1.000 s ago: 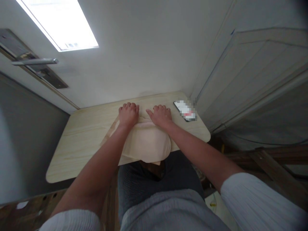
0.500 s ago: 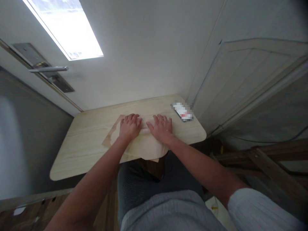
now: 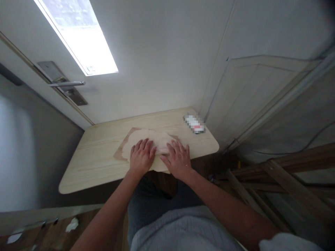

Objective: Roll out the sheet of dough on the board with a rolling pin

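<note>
A thin, pale sheet of what looks like dough [image 3: 143,134] with an uneven edge lies over a brown mat [image 3: 120,153] at the table's front. My left hand [image 3: 142,153] rests palm down on the sheet, fingers stretched forward. Beside it, my right hand [image 3: 179,157] lies the same way with its fingers spread and its thumb pointing towards the left one. Between both hands runs a low, roll-like ridge [image 3: 162,150]. Whether a rolling pin is inside the ridge, I cannot tell. The palms hide part of the sheet.
The light wooden table [image 3: 86,157] stands against a white door with a metal handle [image 3: 68,84] and a bright window pane [image 3: 86,42]. A blurred-out phone-like object [image 3: 194,123] lies at the table's back right. Wooden beams [image 3: 288,174] stand at the right.
Both hands have moved along the sheet towards my body, together with the ridge. More of the pale sheet shows beyond my fingertips. The camera view has shifted slightly.
</note>
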The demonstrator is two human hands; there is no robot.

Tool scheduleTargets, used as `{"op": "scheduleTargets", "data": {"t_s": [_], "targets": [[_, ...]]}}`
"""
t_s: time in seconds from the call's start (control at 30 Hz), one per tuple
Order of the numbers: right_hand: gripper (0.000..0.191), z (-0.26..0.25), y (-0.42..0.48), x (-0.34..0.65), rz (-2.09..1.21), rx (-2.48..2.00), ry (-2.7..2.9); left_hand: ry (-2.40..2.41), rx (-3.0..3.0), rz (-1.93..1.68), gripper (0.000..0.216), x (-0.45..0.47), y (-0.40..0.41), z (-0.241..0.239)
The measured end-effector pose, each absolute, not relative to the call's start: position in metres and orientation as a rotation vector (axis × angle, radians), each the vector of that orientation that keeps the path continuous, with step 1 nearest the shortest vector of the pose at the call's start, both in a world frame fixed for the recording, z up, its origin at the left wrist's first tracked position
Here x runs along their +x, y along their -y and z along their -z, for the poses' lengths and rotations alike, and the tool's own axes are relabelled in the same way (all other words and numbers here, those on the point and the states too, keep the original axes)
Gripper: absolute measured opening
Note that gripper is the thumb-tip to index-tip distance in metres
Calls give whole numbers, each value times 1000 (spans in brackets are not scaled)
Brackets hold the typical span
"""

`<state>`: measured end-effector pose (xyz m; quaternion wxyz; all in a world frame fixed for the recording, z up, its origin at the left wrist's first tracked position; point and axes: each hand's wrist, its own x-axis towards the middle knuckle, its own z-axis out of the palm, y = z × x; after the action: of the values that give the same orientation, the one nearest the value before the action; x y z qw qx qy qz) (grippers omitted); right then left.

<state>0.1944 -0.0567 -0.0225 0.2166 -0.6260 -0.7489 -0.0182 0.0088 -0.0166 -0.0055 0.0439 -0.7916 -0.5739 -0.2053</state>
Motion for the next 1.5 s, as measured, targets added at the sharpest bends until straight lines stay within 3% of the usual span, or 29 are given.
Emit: {"op": "scheduleTargets", "data": {"t_s": [0.2,0.47,0.63,0.87,1.17,1.33,1.5], "targets": [[57,23,64,191,33,-1720,2047,1737,-2441,649,44,8,27,10],[24,13,43,205,-59,-1615,2042,1970,-2362,826,46,-29,10,1],[26,2,5,224,-163,-1734,2018,2484,-1807,490,51,-62,-1,-21],[30,-24,-98,204,-514,-1921,2109,2918,-1871,126,55,-78,-32,-33],[35,-26,-151,160,-794,-1746,2250,3030,-1883,478,36,-77,-46,-28],[32,-28,-152,147,-819,-1725,2257,3147,-1708,866,52,-65,-46,-31],[30,-29,-148,143,-790,-1695,2236,2983,-1934,1274,30,-61,-39,-27]]}}
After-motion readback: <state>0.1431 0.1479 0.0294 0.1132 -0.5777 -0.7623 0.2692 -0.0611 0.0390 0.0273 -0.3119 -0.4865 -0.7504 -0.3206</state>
